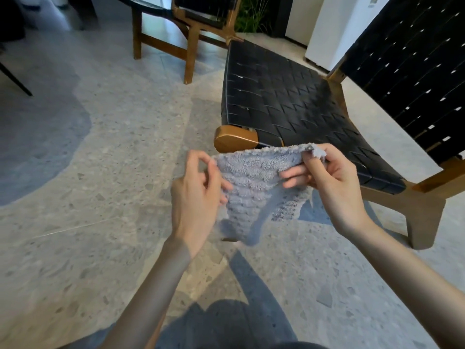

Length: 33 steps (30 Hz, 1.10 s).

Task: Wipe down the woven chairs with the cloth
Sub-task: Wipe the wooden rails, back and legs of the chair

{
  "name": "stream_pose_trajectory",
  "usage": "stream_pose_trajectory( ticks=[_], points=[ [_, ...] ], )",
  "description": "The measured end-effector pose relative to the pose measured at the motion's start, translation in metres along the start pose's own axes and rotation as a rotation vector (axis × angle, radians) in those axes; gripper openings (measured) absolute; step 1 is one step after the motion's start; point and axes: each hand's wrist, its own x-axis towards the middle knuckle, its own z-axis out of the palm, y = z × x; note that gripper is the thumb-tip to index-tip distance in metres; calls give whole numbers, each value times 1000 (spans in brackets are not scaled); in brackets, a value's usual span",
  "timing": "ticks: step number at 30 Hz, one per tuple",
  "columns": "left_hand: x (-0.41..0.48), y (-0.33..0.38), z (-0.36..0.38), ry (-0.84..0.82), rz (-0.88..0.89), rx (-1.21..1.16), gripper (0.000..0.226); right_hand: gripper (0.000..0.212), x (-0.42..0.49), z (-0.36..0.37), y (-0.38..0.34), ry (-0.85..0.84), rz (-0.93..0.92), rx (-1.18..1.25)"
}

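Lilac-grey terry cloth (254, 177) hangs spread between a person's hands, the left hand (196, 192) pinching one upper corner and the right hand (329, 182) pinching the other, just in front of the nearer woven chair (289, 102). Soft, light and limp, it would likely wipe best bunched in one palm. The chair's black strap seat sits in a wooden frame on a speckled terrazzo floor (113, 172). A second chair (191, 26) stands behind, beside a plant (251, 16).

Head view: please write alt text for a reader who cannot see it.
The left hand and right hand hold a grey cloth spread between them, before a low black woven chair. A second chair stands farther back.
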Motion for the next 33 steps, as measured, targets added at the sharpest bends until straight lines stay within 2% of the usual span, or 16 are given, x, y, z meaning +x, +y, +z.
stream_pose_trajectory(
  ticks=[3, 6, 8, 11, 13, 16, 19, 22, 25, 33],
  points=[
    [17, 13, 3, 168, 123, 100, 4, 12, 4, 11, -3, 112, -73, 12],
    [32, 19, 11, 293, 240, 262, 7, 9, 12, 18, -2, 258, -176, -164],
    [38, 13, 20, 196, 339, 325, 17, 19, 17, 23, 3, 197, -210, -332],
    [42, -8, 29, -66, 460, 564, 50, 55, 22, 30, 18, -64, -267, -642],
    [48, -22, 30, -175, 543, 739, 65, 77, 28, 26, 29, -150, -344, -949],
    [55, -30, 34, -151, 638, 976, 72, 77, 35, 14, 37, -151, -505, -1193],
    [52, -29, 40, -66, 657, 1146, 79, 71, 38, 10, 40, -81, -604, -1279],
    [45, -21, 50, -6, 720, 1265, 75, 72, 40, -1, 42, -67, -580, -1294],
    [41, -8, 65, -20, 765, 1349, 73, 73, 38, -21, 44, -49, -537, -1281],
    [20, 26, 129, -115, 847, 1364, 68, 73, 24, -91, 51, -69, -342, -1382]
  ],
)
